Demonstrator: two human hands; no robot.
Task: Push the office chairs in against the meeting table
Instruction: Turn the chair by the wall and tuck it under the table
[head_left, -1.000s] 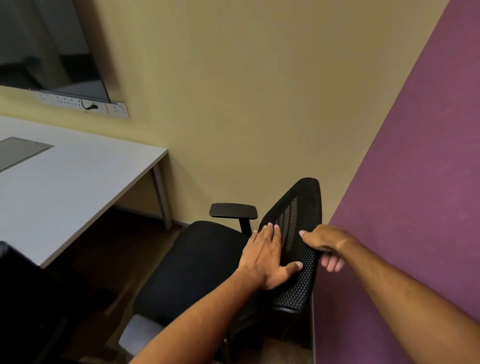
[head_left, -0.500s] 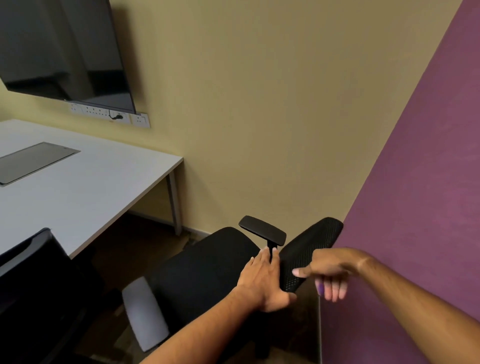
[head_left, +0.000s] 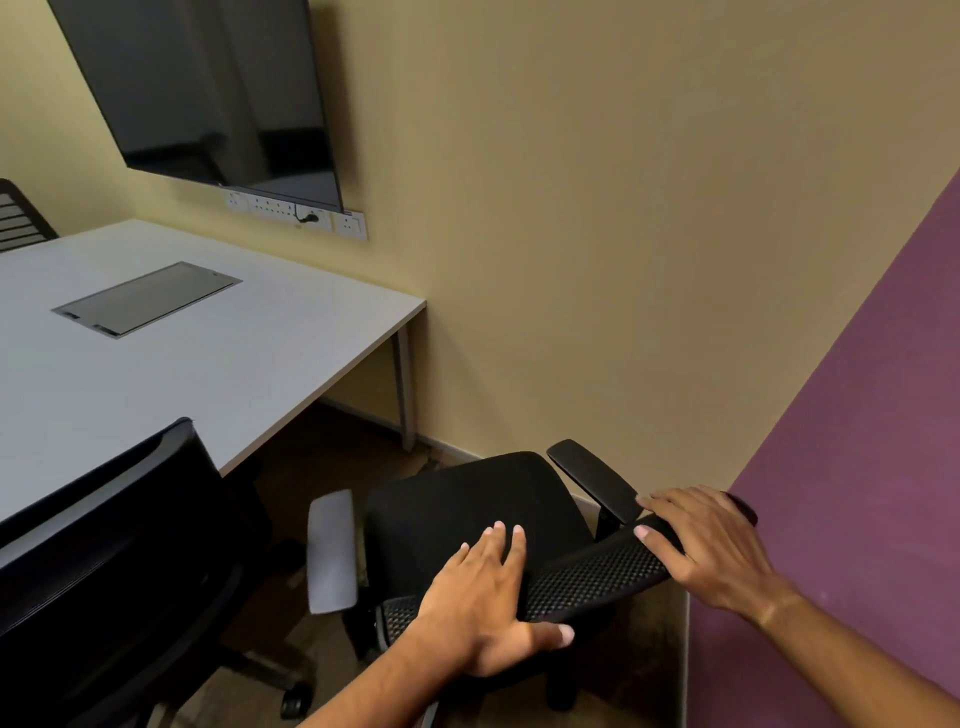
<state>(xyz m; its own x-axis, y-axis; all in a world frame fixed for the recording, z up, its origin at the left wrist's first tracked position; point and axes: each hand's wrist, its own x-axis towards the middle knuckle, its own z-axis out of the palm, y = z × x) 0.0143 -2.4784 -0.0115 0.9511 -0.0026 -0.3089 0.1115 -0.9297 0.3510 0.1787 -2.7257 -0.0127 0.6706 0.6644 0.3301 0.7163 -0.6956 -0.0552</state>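
A black office chair (head_left: 467, 499) with a mesh backrest (head_left: 597, 577) stands in the corner, apart from the white meeting table (head_left: 208, 374), its seat facing the table. My left hand (head_left: 488, 597) grips the top edge of the backrest at its left end, thumb behind and fingers over the front. My right hand (head_left: 706, 545) lies over the right end of the same edge, next to the black armrest (head_left: 592, 478). A second black chair (head_left: 104, 545) stands at the lower left with its back near the table's edge.
The purple wall (head_left: 857, 467) is close on the right and the yellow wall (head_left: 597, 234) is behind the chair. A dark screen (head_left: 208, 88) hangs above the table. A table leg (head_left: 405, 389) stands near the corner. Another chair back (head_left: 21, 218) shows at far left.
The chair has turned so its backrest now lies across in front of me, seat toward the table. My right hand has moved on top of the backrest edge; the view swung left.
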